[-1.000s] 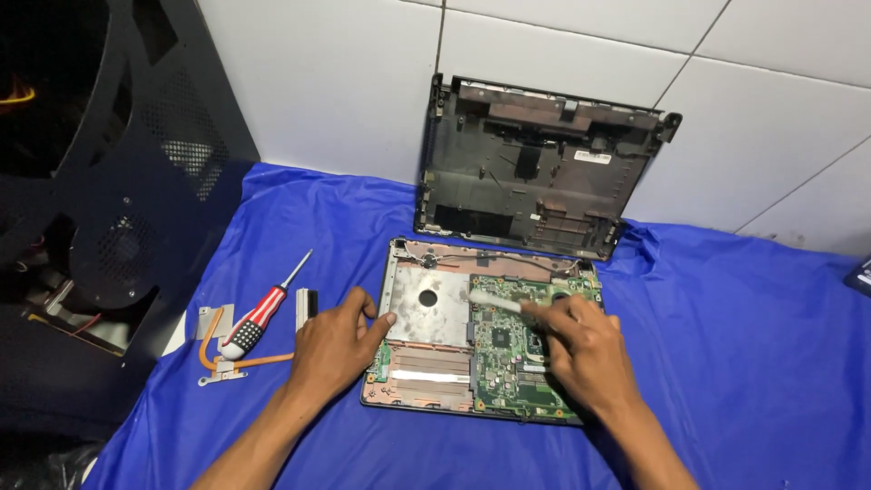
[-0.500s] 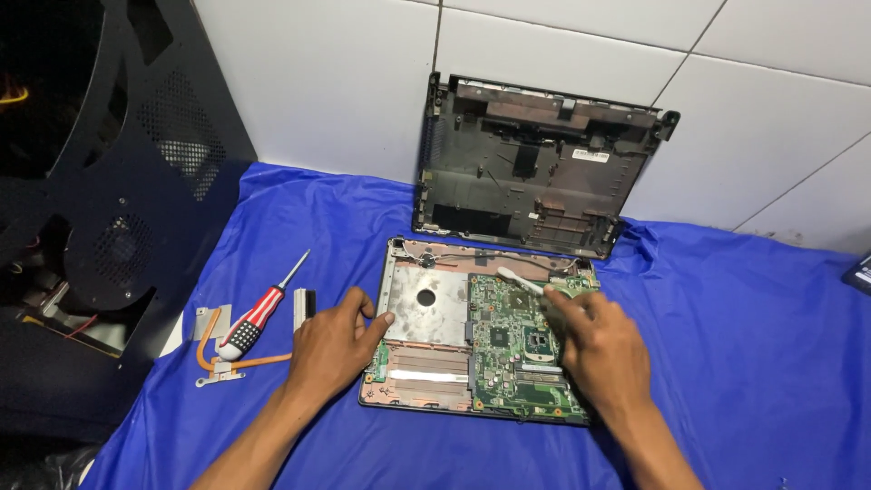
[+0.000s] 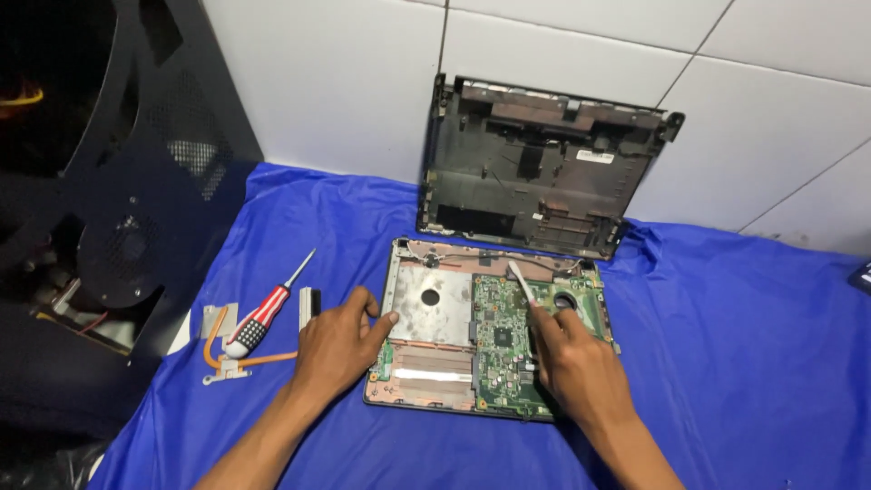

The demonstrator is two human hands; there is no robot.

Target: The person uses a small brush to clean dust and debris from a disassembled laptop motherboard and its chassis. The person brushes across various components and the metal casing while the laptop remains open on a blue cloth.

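Now lifted, the right hand (image 3: 576,363) is gripping a thin white tool (image 3: 521,281) over the green motherboard (image 3: 508,340); left hand (image 3: 340,345), fingers apart, is bracing the laptop base (image 3: 426,304).

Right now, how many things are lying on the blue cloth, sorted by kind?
Opened laptop base with green circuit board: 1
Black laptop bottom cover, leaning on the wall: 1
Red and white screwdriver: 1
Copper heat pipe with metal plates: 1
Small silver and black part: 1
Thin light-coloured tool in the right hand: 1
Total: 6
The left hand steadies the base.
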